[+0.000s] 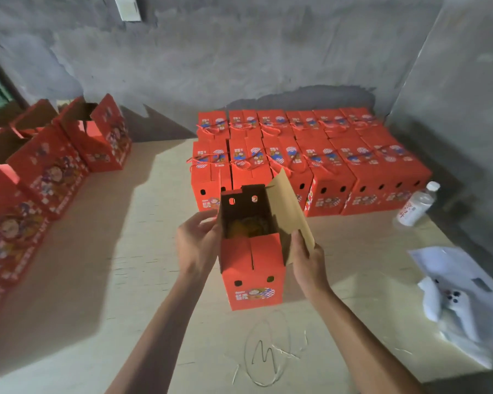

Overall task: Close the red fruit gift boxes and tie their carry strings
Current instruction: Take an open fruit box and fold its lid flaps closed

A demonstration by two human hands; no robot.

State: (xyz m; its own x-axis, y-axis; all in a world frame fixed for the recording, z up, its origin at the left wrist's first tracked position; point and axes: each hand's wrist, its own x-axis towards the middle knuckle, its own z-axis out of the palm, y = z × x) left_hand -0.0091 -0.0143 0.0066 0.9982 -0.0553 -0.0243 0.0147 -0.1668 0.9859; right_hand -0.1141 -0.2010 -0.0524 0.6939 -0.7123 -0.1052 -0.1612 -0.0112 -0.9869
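the open red box (252,268) stands on the pale table (125,265) right in front of the person, and everything else is placed from it. its top is not closed: the right flap (292,211) stands up showing its brown inner side, the far end panel with two holes is upright, and something yellowish, probably fruit, lies dim inside. the left hand (197,243) rests against the box's left upper edge with fingers loosely curved toward the rim, touching it rather than clearly gripping; the right hand (306,260) holds the lower edge of the raised flap, fingers laid along it. no carry string can be made out on this box, so folding and tying both seem still ahead for it. behind the box, near the wall, a block of finished boxes (310,160) sits in two rows, tops shut and red cords lying tied across them; that looks like the done share, about a dozen. to the left of the box, well apart, a line of unclosed boxes (57,166) waits with flaps up, running out of view, so the count left is uncertain. to the right stand a plastic bottle (417,204) and, nearer the person, a white bag (461,302). just in front of the box lies a loop of thin wire (264,351). by this showing the work is perhaps past halfway.
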